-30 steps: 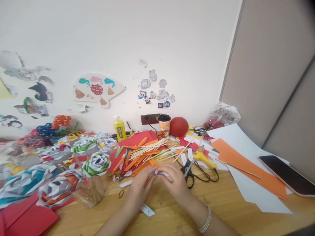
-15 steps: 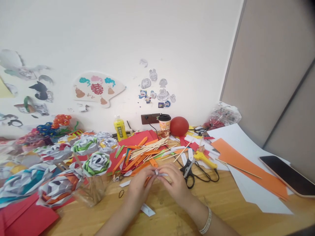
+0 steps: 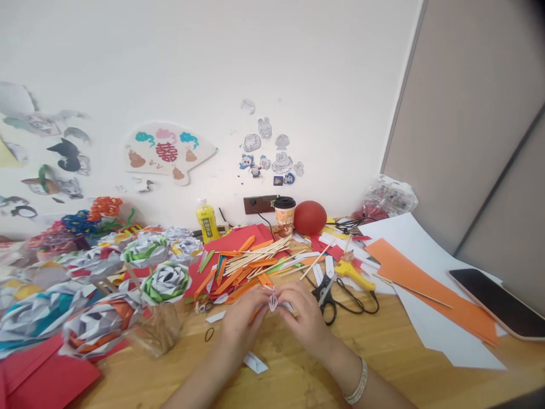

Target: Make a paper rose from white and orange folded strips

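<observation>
Between my two hands is a small folded white paper piece (image 3: 273, 301), its pleats fanned out toward me. My left hand (image 3: 243, 313) pinches it from the left, with a bit of orange paper showing under the fingers. From the right, my right hand (image 3: 301, 311) pinches its other side. A loose folded white paper strip (image 3: 255, 362) lies on the table below my left hand. Just beyond the fingers are orange folded strips (image 3: 232, 280) and a heap of wooden sticks (image 3: 259, 255).
Black scissors (image 3: 326, 298) and a yellow glue gun (image 3: 355, 276) with its cord lie right of my hands. Paper flowers (image 3: 166, 282) on sticks crowd the left. A phone (image 3: 498, 301) and orange sheets (image 3: 430, 289) are at right. A lidded cup (image 3: 284, 218) and bottle (image 3: 208, 221) stand behind.
The pleated white paper between my fingers has spread wider and shows more of its folds. Both hands stay in nearly the same place.
</observation>
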Motion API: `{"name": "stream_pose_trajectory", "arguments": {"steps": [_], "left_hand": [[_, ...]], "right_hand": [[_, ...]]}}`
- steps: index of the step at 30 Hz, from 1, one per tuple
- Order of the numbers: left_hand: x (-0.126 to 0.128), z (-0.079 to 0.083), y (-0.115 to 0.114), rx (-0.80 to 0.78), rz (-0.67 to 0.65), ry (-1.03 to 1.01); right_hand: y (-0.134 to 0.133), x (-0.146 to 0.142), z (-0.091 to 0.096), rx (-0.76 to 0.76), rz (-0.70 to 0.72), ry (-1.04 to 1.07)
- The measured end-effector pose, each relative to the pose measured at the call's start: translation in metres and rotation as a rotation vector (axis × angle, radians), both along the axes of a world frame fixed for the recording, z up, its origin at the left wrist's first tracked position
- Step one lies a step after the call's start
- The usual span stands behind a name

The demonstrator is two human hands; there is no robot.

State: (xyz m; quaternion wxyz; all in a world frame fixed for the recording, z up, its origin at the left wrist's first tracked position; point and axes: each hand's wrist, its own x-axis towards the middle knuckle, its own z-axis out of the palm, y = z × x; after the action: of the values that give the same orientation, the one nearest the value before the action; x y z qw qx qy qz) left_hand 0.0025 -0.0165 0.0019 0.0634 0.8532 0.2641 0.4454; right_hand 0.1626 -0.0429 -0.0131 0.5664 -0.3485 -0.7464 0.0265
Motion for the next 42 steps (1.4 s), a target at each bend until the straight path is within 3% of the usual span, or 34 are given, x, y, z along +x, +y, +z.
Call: {"name": "stream_pose_trajectory", "arguments": {"steps": [6,12,20,23,27,33,42], "left_hand": [[-0.004,-0.002,0.003,0.001,0.022,0.026],[-0.003,0.004,0.002,0.048,-0.089,0.034],[-0.005,0.003,0.002,0.105,-0.106,0.052],[-0.005,0.005,0.001,-0.032,-0.083,0.069],[-0.003,0.014,0.002,-0.398,-0.040,0.101],[0.000,0.005,0.011,-0.869,-0.200,-0.011],[0.002,-0.011,0.020,-1.135,-0.233,-0.062]], "right_hand": [[0.000,0.000,-0.001,-0.011,0.015,-0.067],[0.000,0.000,-0.005,-0.074,-0.024,0.003],[-0.001,0.001,-0.002,-0.099,0.004,0.008],[0.000,0.001,0.000,-0.154,0.035,0.036],[0.002,0.002,0.003,-0.403,0.099,0.136],[0.009,0.008,0.000,-0.825,0.356,0.313],[0.020,0.013,-0.016,-1.105,0.423,0.349]]}}
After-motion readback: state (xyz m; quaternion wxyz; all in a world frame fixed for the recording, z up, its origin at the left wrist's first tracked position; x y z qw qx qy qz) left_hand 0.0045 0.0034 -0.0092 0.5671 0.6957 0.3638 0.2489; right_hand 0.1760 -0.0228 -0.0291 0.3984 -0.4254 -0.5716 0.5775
